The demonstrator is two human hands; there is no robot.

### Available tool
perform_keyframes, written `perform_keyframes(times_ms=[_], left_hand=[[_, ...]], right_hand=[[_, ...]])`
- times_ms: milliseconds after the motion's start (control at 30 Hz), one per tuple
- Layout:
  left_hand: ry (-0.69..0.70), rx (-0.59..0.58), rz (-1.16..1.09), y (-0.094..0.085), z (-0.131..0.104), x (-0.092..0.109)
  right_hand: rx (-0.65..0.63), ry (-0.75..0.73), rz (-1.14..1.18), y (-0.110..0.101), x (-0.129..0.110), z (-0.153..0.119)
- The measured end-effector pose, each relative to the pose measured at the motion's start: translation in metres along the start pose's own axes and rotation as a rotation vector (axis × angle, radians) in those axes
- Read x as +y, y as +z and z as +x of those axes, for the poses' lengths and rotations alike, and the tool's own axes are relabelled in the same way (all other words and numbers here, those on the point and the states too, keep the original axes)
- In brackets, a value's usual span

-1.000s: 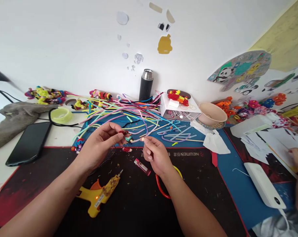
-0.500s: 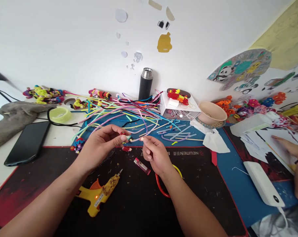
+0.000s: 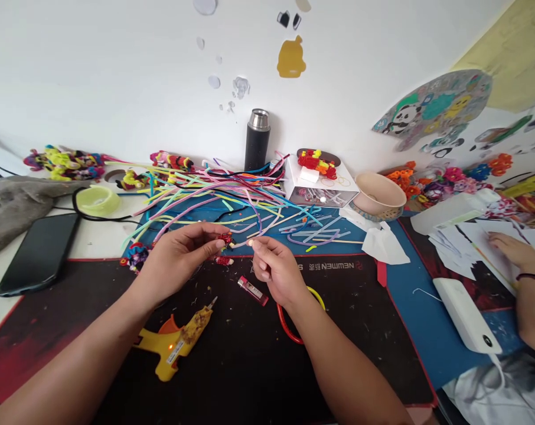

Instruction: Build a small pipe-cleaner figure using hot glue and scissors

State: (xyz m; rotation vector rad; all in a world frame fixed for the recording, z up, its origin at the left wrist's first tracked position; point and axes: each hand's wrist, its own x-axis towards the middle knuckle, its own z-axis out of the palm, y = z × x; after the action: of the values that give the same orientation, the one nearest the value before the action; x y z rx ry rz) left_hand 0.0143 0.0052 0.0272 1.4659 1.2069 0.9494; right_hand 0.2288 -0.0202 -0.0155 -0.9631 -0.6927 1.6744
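Note:
My left hand (image 3: 179, 260) is closed, thumb against fingers, on a small red fuzzy pipe-cleaner piece (image 3: 226, 238) with some dark green on it. Facing it a short way to the right, my right hand (image 3: 276, 268) pinches a small pale bit (image 3: 250, 242), too small to name. Below my hands, a pink-red lighter (image 3: 253, 291) lies on the black mat. Another small red fuzzy piece (image 3: 224, 260) rests just under my left fingertips. A yellow glue gun (image 3: 179, 344) with a glowing orange light lies near my left forearm.
Loose pipe cleaners (image 3: 196, 195) spread across the back. Behind them stand a black flask (image 3: 257, 141), a white box (image 3: 323, 192) and a beige bowl (image 3: 379, 193). A phone (image 3: 39, 254) lies left. At right are a white device (image 3: 466, 316) and another person's hand (image 3: 513, 251) on papers.
The whole view has shifted slightly, with things sitting higher and a bit left. My left hand has turned the red piece a little; both hands keep their pinch.

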Motion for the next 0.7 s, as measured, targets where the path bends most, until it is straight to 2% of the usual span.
perform_keyframes(times_ms=[467, 700], left_hand=[[0.049, -0.087, 0.000, 0.003, -0.001, -0.010], [0.059, -0.081, 0.045, 0.007, -0.003, -0.008]], right_hand=[[0.016, -0.066, -0.084, 0.002, 0.005, -0.001], [-0.002, -0.114, -0.178, 0.004, 0.006, -0.002]])
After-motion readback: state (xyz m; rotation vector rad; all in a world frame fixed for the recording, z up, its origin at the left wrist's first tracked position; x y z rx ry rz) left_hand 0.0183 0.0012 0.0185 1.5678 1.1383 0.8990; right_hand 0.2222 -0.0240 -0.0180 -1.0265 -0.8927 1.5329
